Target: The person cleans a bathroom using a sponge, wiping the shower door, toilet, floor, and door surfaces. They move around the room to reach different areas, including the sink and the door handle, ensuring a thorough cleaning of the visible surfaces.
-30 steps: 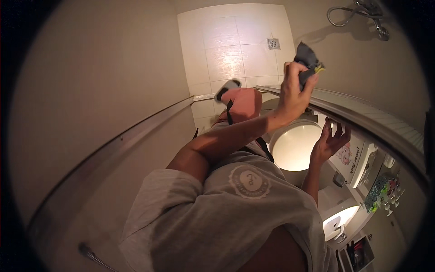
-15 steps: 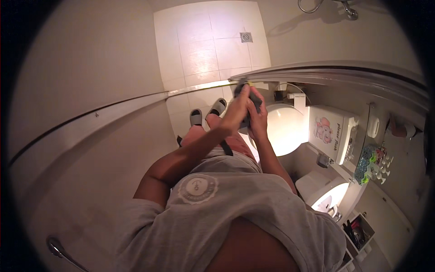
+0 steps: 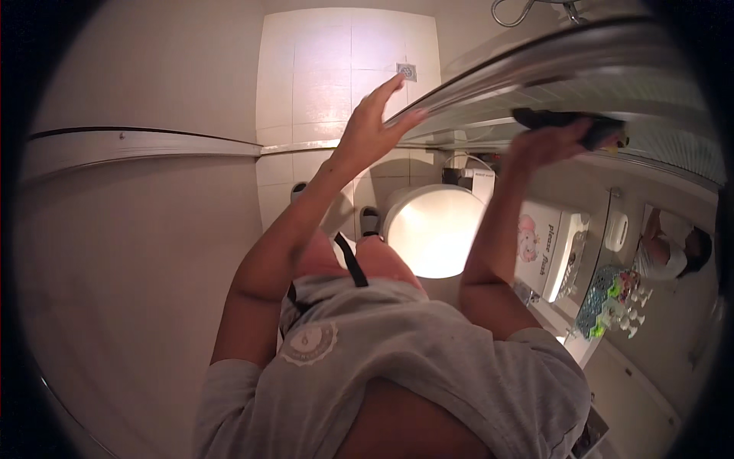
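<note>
Stretched forward, my left hand [image 3: 375, 122] has its fingers apart and holds nothing; its fingertips are near the end of the metal-framed shower door [image 3: 535, 65]. My right hand [image 3: 547, 145] is raised to the right, closed on a dark grey cloth [image 3: 554, 118]. The cloth lies along the door's lower side, bunched past my fingers, with a small yellowish bit at its right end. Motion blurs the hand, cloth and door, so I cannot tell whether the cloth touches the pane.
A white toilet [image 3: 436, 229] stands right of my legs, its tank [image 3: 527, 237] behind it. A shelf basket [image 3: 600, 298] with pump bottles sits before a mirror [image 3: 673, 237]. A metal track [image 3: 183, 143] crosses to a raised sill, beyond which is a tiled floor with a drain [image 3: 407, 72].
My hands, together on the cloth before, have parted. The right hand carried the cloth right to the door; the left hand let go and opened. The door appears shifted in view as my body turned.
</note>
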Motion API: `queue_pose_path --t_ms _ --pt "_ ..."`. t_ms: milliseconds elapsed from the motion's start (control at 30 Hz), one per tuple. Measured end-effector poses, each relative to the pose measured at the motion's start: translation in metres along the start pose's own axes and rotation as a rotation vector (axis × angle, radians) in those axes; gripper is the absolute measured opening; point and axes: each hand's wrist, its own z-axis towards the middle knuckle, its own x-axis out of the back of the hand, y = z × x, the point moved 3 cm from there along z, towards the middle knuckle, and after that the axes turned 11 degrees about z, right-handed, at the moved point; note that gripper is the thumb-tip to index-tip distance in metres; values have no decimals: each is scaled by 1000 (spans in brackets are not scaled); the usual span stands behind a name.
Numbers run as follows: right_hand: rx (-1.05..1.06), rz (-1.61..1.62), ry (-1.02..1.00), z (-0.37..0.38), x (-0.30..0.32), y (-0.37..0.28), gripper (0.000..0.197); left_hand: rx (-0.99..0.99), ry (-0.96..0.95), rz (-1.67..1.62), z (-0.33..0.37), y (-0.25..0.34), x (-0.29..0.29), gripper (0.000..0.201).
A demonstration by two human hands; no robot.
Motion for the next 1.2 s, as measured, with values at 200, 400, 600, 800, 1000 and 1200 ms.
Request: queue_pose_path --t_ms 200,400,600,800,1000,1200 --pt "-102 -259 175 -89 62 132 58 -265 194 132 59 86 -49 91" --pt "-584 160 558 -190 142 308 54 -556 563 544 62 58 -89 84" --pt "-909 492 981 -207 187 381 34 -718 492 303 71 33 -143 111" --pt "-76 251 573 -45 96 177 36 -408 554 411 59 6 -165 107" --pt "248 -200 247 -74 112 230 44 -94 273 169 56 -82 -161 33" --pt "-290 -292 808 -219 253 463 37 -656 256 1168 41 -90 -190 51"
